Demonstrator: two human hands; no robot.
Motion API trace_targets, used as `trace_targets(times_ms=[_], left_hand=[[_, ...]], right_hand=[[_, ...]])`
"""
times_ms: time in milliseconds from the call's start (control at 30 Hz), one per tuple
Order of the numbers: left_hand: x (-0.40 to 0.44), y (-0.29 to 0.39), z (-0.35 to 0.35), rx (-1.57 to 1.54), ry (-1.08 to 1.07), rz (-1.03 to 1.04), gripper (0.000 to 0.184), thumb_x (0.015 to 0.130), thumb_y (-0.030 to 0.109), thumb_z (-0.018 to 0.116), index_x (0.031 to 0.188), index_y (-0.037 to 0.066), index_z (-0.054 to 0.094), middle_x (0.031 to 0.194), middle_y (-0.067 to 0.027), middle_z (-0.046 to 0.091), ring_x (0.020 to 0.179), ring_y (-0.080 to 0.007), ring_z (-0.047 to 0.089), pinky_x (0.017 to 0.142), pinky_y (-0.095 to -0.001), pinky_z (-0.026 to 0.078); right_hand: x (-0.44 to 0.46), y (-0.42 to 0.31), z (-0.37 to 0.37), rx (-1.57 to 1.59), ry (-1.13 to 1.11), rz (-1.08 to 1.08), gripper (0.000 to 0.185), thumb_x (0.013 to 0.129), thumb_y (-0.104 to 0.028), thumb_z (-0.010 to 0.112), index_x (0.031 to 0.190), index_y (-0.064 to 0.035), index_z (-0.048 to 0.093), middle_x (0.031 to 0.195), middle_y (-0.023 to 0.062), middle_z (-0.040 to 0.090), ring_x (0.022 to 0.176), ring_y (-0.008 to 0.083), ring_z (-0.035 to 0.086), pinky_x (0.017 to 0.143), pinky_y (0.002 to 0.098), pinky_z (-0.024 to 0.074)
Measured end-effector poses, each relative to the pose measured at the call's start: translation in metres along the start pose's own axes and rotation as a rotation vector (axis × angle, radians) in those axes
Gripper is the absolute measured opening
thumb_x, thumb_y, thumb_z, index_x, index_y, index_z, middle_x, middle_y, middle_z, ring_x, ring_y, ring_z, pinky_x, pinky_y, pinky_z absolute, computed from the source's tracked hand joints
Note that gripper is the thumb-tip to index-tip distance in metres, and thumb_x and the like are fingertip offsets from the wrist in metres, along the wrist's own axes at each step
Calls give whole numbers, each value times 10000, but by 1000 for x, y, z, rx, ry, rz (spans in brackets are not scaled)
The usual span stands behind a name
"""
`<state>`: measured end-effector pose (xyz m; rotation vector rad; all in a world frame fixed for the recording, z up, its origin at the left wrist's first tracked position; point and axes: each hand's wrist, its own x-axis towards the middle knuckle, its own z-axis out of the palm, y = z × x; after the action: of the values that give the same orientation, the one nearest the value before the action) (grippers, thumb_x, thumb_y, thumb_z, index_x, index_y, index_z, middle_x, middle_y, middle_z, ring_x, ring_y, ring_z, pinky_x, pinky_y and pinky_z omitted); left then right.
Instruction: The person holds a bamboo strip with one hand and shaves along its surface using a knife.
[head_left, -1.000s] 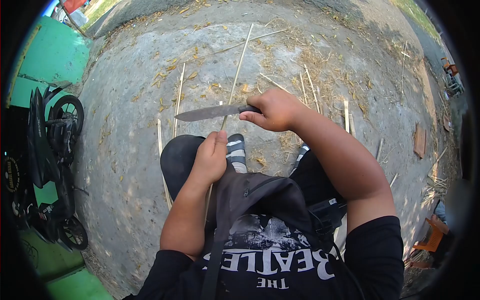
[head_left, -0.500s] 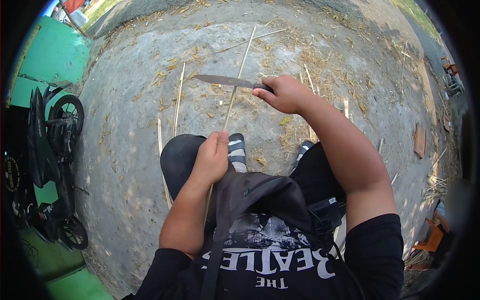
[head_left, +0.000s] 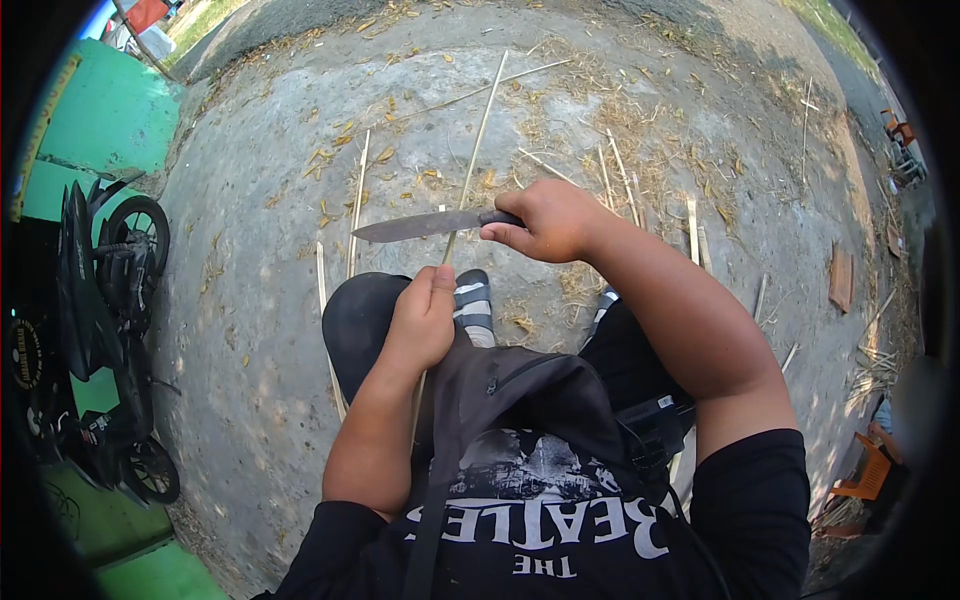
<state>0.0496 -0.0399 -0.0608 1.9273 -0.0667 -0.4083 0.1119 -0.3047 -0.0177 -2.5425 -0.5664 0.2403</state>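
Observation:
A long thin bamboo strip (head_left: pixel 481 135) slants up and away from my left hand (head_left: pixel 423 318), which is closed around it above my knee. Its lower end passes behind the hand and shows beside my forearm. My right hand (head_left: pixel 545 221) grips the dark handle of a large knife (head_left: pixel 418 227). The blade points left and lies across the strip, a short way beyond my left fingers. Where blade and strip cross, the exact contact is too small to make out.
More strips lie on the concrete ground (head_left: pixel 260 200), among shavings and dry leaves. A motorcycle (head_left: pixel 110 340) stands at the left by a green surface (head_left: pixel 110 105). At the right are a brown block (head_left: pixel 840 279), an orange chair (head_left: pixel 862 470) and a partly visible person.
Over the last half second the knife and my right hand have come back along the strip toward my left hand. Earlier they moved outward. My left hand stays in place.

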Motion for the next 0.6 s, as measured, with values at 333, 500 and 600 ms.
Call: trace_targets(times_ms=[333,500,600], left_hand=[[-1,-1,2,14,6,12,406,1144,406,455,995,42,557,690,51,436,558,-31,352,484,-233,290],[1,5,0,-84,-19,-51,396,1144,407,455,1005,49,551,694,55,425,559,-31,354,485,-226,287],[-5,0,0,-57,-28,-28,388,1144,408,454,1011,56,546,698,54,422,556,-32,352,486,-223,284]], right_hand=[[6,11,2,57,36,-5,525,997,-539,629,880,-29,669,696,227,642,726,467,654,675,537,512],[3,3,7,55,96,-49,512,994,-551,629,905,-49,685,710,221,649,738,467,656,677,542,511],[5,17,7,60,107,23,526,1007,-558,605,906,-48,683,746,219,663,768,459,664,688,539,513]])
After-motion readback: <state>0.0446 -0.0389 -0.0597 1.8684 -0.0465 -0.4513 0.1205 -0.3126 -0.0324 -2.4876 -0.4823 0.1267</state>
